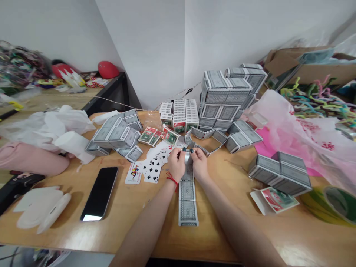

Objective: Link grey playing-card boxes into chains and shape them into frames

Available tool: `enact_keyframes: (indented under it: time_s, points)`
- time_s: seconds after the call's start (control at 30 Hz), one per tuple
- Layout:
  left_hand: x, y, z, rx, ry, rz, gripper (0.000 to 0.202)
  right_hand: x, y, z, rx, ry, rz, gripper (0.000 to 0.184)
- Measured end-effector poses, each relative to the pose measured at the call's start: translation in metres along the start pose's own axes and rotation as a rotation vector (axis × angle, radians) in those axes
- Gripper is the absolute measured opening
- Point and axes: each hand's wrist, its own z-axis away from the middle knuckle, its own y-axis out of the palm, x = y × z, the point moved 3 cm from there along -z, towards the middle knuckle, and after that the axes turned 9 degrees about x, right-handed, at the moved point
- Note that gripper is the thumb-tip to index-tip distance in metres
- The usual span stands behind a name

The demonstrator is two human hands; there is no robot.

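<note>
My left hand point(177, 163) and my right hand point(199, 163) are side by side at the table's middle, fingers pinched on the far end of a strip of joined playing cards point(187, 191). The strip shows grey patterned backs and runs toward me along the tabletop. Behind my hands stands a ring of folded cards point(207, 134). Face-up playing cards point(152, 167) are fanned out left of my left hand, with a joker card point(134, 173) beside them. Red and green card boxes point(150, 136) lie just beyond the fan.
Tall stacks of card-built blocks point(219, 92) rise at the back right. More blocks stand at the left point(114, 133) and right point(280, 172). A phone point(100, 193) lies at left. Green-yellow tape point(330, 204) sits at the right edge. White plastic bags point(63, 122) and a pink pouch point(33, 157) are far left.
</note>
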Motion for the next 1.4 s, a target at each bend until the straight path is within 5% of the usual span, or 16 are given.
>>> enact_keyframes:
  time_s: [0.13, 0.3, 0.5, 0.9, 1.23, 1.4]
  points:
    - [0.003, -0.007, -0.004, 0.038, 0.030, -0.034, 0.012, 0.003, -0.001, -0.003, 0.076, 0.023, -0.052, 0.021]
    - [0.005, -0.017, -0.013, 0.291, 0.082, -0.088, 0.012, 0.004, -0.004, -0.007, 0.201, 0.100, 0.018, 0.021]
    - [0.001, -0.019, -0.014, 0.401, 0.084, -0.093, 0.014, 0.001, -0.008, -0.008, 0.262, 0.178, -0.020, 0.016]
    - [0.000, -0.018, -0.011, 0.476, 0.071, -0.183, 0.017, 0.005, -0.020, 0.002, 0.425, 0.316, -0.147, 0.013]
    - [0.002, -0.022, -0.013, 0.420, 0.038, -0.016, 0.017, 0.009, -0.019, 0.007, 0.547, 0.329, -0.321, 0.024]
    - [0.005, -0.022, -0.013, 0.344, 0.015, 0.041, 0.015, 0.004, -0.018, 0.002, 0.420, 0.215, -0.198, 0.025]
